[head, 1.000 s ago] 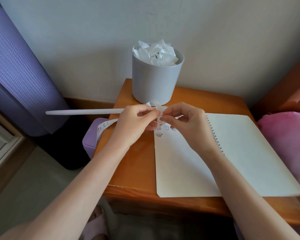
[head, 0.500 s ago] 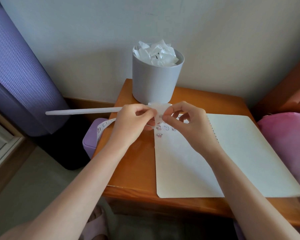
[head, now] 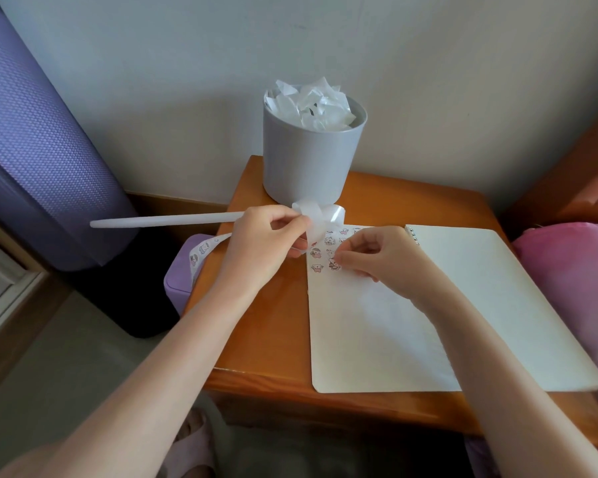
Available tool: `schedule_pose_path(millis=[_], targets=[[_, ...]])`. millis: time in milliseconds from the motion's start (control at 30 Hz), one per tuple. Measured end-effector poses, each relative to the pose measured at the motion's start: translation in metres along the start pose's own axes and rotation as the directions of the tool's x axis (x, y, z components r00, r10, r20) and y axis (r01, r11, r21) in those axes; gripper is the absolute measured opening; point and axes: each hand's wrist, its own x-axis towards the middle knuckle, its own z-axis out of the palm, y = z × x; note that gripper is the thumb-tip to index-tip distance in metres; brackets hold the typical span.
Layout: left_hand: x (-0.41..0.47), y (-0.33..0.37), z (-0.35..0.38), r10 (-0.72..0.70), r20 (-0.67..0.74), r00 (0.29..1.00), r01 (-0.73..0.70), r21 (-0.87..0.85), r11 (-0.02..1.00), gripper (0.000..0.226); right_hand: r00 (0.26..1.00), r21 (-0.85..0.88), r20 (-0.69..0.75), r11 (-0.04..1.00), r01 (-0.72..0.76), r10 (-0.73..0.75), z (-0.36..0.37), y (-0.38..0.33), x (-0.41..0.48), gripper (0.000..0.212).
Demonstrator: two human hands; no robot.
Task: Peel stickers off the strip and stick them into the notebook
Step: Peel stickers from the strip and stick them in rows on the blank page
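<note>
Fingertips of right hand (head: 373, 253) half-cover pinched sticker (head: 334, 265) on notebook (head: 377, 336); left hand (head: 265, 244) grips strip (head: 320, 215).

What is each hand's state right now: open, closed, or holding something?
Left hand: closed, holding the strip.
Right hand: closed, pinching a sticker onto the notebook.

We are in a home, maybe a bedroom. We see a small wooden table (head: 263, 322) by a white wall (head: 428, 81), a soft pink blanket (head: 567, 270), a rolled purple mat (head: 42, 150), and a slipper (head: 195, 441).
</note>
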Motion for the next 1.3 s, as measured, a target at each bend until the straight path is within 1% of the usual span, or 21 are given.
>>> schedule_pose_path(millis=[133,367,933,1233,1300], targets=[[0.0002,-0.0002,0.0000,-0.003,0.002,1.000,0.003,-0.002,1.000,0.016,1.000,-0.022,0.005,1.000,0.009,-0.009,0.0005,0.0003,0.0000,0.005],[0.0013,-0.0002,0.0006,-0.003,0.000,1.000,0.003,0.012,1.000,0.021,1.000,-0.004,0.016,1.000,-0.011,0.011,0.0001,-0.0005,-0.0009,0.004],[0.0000,0.0012,0.0003,0.005,-0.003,1.000,-0.005,0.037,0.999,0.022,1.000,-0.008,0.008,1.000,0.011,-0.011,0.0020,0.0004,-0.0006,0.002],[0.0000,0.0004,0.0005,0.012,-0.003,1.000,-0.012,0.041,0.999,0.021,0.999,-0.008,-0.027,0.999,0.045,-0.045,0.0055,0.0024,0.0002,0.005],[0.0000,0.0002,0.0005,0.013,-0.004,1.000,-0.013,0.038,0.999,0.021,0.998,-0.007,-0.035,0.999,0.046,-0.047,0.0045,0.0033,0.0008,0.011]])
